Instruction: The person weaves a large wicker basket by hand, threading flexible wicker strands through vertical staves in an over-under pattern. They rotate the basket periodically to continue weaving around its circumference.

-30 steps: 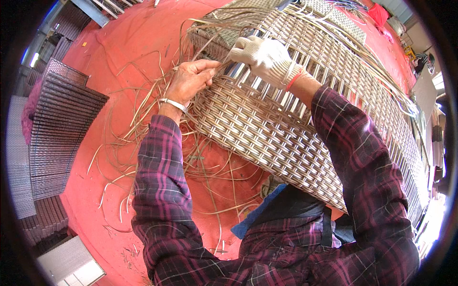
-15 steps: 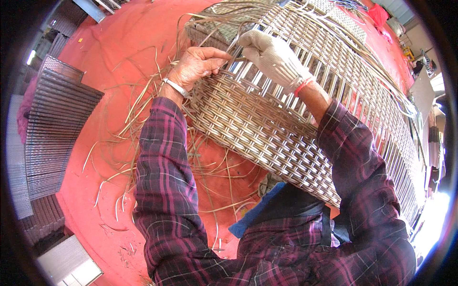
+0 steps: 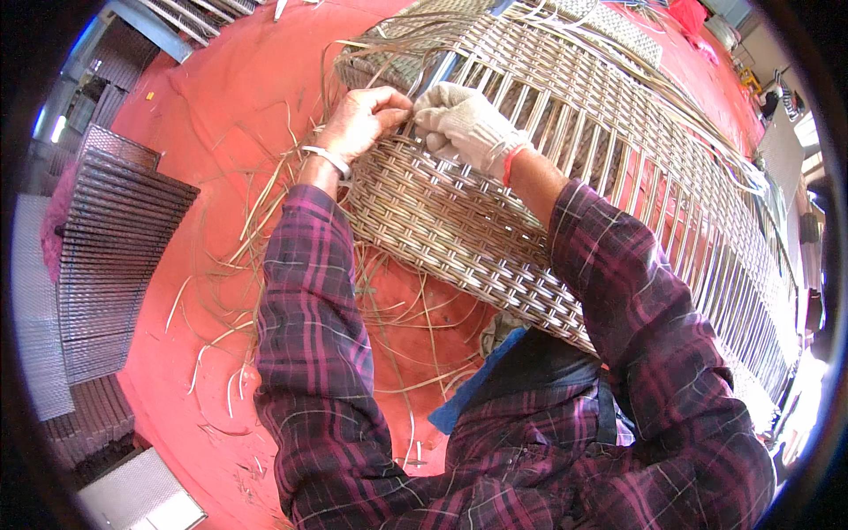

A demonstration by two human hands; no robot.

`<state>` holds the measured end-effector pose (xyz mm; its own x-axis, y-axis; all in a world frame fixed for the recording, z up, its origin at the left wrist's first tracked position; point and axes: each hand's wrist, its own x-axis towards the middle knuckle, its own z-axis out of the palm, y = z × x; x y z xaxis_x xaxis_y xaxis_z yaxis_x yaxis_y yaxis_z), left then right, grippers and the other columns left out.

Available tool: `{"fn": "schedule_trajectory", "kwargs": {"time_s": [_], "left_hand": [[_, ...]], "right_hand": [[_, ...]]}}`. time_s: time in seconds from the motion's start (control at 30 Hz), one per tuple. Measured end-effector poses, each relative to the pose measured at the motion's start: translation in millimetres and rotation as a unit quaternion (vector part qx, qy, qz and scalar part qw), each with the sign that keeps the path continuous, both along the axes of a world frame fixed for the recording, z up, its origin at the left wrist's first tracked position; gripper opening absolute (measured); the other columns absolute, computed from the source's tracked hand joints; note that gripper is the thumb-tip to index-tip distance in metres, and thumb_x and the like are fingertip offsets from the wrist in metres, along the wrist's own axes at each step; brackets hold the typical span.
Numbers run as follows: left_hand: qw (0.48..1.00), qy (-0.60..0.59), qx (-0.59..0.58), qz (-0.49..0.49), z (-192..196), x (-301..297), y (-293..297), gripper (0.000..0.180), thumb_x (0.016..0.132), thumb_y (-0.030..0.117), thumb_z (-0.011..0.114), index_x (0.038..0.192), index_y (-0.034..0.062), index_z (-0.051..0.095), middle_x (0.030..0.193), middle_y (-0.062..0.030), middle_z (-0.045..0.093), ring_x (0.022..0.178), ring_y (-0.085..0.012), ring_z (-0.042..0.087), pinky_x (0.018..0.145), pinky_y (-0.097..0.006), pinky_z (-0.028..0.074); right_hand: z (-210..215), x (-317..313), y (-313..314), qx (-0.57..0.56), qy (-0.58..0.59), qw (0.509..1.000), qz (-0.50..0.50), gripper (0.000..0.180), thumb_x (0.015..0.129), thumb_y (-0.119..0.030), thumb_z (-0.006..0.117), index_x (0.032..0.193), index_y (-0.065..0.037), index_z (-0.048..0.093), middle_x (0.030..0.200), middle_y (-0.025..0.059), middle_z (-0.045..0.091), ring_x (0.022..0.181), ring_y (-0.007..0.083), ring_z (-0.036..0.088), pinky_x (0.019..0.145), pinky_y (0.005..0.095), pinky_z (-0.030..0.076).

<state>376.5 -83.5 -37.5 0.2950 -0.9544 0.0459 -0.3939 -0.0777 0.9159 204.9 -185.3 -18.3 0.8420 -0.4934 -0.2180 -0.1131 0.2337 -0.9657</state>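
Stack of woven panels (image 3: pixel 115 256) lies at far left of red floor (image 3: pixel 221 97). Loose wicker strands (image 3: pixel 265 230) scattered beside it. Our bare left hand (image 3: pixel 360 121) pinches strand at upper left corner of woven wicker frame (image 3: pixel 495 221). Our gloved right hand (image 3: pixel 464 128), touching left fingertips, grips same weave edge. Frame stretches rightward, unwoven ribs (image 3: pixel 671 194) toward far right.
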Motion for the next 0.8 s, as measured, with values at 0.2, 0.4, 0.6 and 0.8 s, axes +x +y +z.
{"fn": "schedule_trajectory", "kwargs": {"time_s": [0.2, 0.4, 0.6, 0.8], "left_hand": [[0.948, -0.285, -0.142, -0.003, 23, -47, -1, 0.027, 0.088, 0.004, 0.065, 0.115, 0.0058, 0.069, 0.111, -0.0110, 0.070, 0.103, -0.0228, 0.066, 0.089, -0.032, 0.052], [0.975, -0.171, -0.094, -0.104, 31, -80, -2, 0.020, 0.092, 0.013, 0.066, 0.109, 0.0033, 0.071, 0.092, -0.0069, 0.071, 0.075, -0.0140, 0.062, 0.070, -0.029, 0.050], [0.946, -0.314, -0.044, 0.069, 47, -71, 15, 0.018, 0.086, 0.020, 0.070, 0.098, 0.0070, 0.074, 0.089, -0.0113, 0.073, 0.077, -0.0259, 0.071, 0.068, -0.037, 0.053], [0.863, -0.502, 0.006, 0.058, 18, -89, 2, 0.013, 0.082, 0.020, 0.062, 0.079, 0.0124, 0.072, 0.081, -0.0098, 0.069, 0.076, -0.0335, 0.068, 0.068, -0.045, 0.053]], "right_hand": [[14, -59, -3, 0.000, -0.064, 0.997, -0.051, 0.003, 0.093, -0.005, 0.061, 0.095, -0.003, 0.058, 0.075, 0.0032, 0.062, 0.058, 0.0076, 0.057, 0.050, 0.0213, 0.047], [27, -104, 3, -0.002, -0.046, 0.997, -0.066, 0.004, 0.094, -0.005, 0.060, 0.093, -0.004, 0.057, 0.080, 0.0039, 0.062, 0.061, 0.0078, 0.058, 0.051, 0.0198, 0.046], [10, -72, -11, 0.031, -0.056, 0.998, -0.009, 0.040, 0.096, -0.009, 0.060, 0.130, 0.003, 0.044, 0.108, 0.0141, 0.064, 0.092, 0.0174, 0.065, 0.076, 0.0258, 0.056], [-19, -48, -38, -0.458, -0.051, 0.871, 0.171, 0.019, 0.072, -0.015, 0.077, 0.088, -0.009, 0.069, 0.089, 0.0021, 0.067, 0.089, 0.0244, 0.061, 0.082, 0.0373, 0.052]]}}
